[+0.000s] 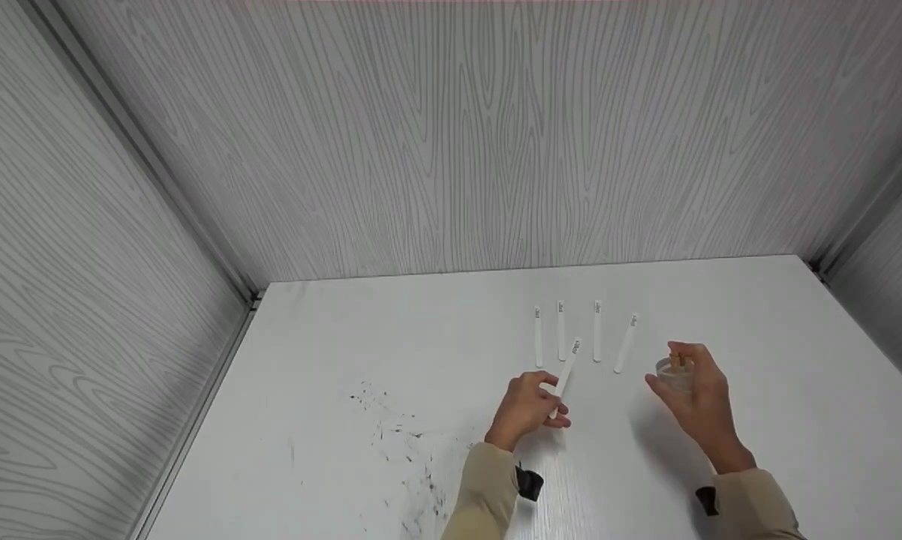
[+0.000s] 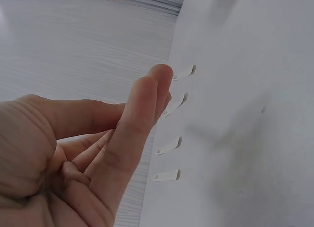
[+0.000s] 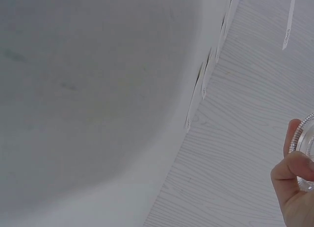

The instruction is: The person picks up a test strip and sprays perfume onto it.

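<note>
My left hand (image 1: 524, 409) pinches a narrow white strip (image 1: 567, 373) near its lower end, above the table. Small dark print marks the strip's upper end; in the right wrist view the same kind of raised strip (image 3: 290, 22) enters from the top. My right hand (image 1: 705, 401) holds a small clear round container (image 1: 674, 377) between thumb and fingers, over the table to the right. Its ribbed clear rim shows in the right wrist view, near my right thumb (image 3: 290, 175). A tan patch shows at its top; I cannot tell whether it is a fingertip or contents.
Several more printed white strips, among them one at the left (image 1: 538, 341) and one slanting at the right (image 1: 626, 345), lie side by side on the white table (image 1: 331, 337). Dark specks (image 1: 406, 435) mark its front left. Grey wood-grain panels (image 1: 458, 150) enclose the back and sides.
</note>
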Motion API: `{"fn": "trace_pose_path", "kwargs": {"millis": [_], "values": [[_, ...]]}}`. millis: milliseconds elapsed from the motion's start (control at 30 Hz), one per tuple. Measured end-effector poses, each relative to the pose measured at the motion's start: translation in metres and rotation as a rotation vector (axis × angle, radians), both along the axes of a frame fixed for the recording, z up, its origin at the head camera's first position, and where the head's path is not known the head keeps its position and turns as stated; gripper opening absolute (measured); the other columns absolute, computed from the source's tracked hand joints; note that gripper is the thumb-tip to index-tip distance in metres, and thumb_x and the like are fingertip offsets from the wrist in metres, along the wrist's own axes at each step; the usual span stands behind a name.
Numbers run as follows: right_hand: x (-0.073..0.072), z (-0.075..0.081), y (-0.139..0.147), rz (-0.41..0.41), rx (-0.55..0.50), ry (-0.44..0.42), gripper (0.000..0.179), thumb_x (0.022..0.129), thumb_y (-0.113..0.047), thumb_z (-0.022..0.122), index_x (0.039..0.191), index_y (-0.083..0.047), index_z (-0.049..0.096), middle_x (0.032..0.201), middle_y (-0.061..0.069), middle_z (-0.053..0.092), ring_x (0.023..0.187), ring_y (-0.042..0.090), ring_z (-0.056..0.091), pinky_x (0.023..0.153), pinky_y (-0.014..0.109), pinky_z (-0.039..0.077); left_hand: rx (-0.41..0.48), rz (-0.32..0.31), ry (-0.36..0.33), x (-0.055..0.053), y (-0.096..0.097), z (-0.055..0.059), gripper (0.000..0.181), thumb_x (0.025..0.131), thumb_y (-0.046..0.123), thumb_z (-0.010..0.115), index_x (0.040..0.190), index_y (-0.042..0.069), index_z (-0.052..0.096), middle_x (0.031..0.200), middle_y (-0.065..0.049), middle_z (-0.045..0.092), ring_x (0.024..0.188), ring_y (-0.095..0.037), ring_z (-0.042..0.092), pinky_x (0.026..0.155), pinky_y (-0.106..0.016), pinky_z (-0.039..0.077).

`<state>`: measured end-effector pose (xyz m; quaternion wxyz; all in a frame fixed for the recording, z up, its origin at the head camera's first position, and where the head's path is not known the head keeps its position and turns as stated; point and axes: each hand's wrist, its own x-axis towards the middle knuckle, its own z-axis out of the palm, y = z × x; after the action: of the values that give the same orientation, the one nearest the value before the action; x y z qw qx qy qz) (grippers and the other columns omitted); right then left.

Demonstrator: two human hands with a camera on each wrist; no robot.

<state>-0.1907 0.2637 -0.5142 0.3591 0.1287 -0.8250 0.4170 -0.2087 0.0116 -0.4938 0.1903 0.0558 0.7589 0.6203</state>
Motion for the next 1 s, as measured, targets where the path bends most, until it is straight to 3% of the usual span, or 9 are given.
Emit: {"fn": "trace_pose_path", "kwargs": {"millis": [100,433,1000], "values": [[0.000,0.000,-0.001,0.008,0.004,0.003,0.051,0.072,0.017,0.078,0.117,0.012,0.055,0.104,0.022,0.062,0.103,-0.003,0.048,0.087,0.012,0.035,0.003,-0.003,-0.003,0.000,0.001,0.001,0.034,0.095,-0.013,0.055,0.129,-0.012,0.055,0.080,-0.015,0.070,0.073,-0.031,0.075,0.064,-0.028,0.061],[0.000,-0.002,-0.004,0.002,0.036,-0.011,0.050,0.072,0.015,0.078,0.117,0.010,0.055,0.101,0.020,0.062,0.093,0.006,0.050,0.078,0.011,0.037,-0.049,-0.001,0.021,0.002,0.008,0.006,0.035,0.095,-0.012,0.057,0.130,-0.011,0.056,0.078,-0.013,0.070,0.069,-0.027,0.075,0.062,-0.027,0.061],[0.000,-0.002,-0.006,-0.036,0.011,-0.007,0.049,0.072,0.016,0.079,0.115,0.011,0.056,0.104,0.023,0.065,0.094,0.011,0.053,0.079,0.012,0.036,-0.099,-0.030,0.050,0.004,0.013,0.007,0.037,0.093,-0.012,0.059,0.130,-0.010,0.058,0.077,-0.011,0.072,0.068,-0.025,0.075,0.060,-0.027,0.060]]}}
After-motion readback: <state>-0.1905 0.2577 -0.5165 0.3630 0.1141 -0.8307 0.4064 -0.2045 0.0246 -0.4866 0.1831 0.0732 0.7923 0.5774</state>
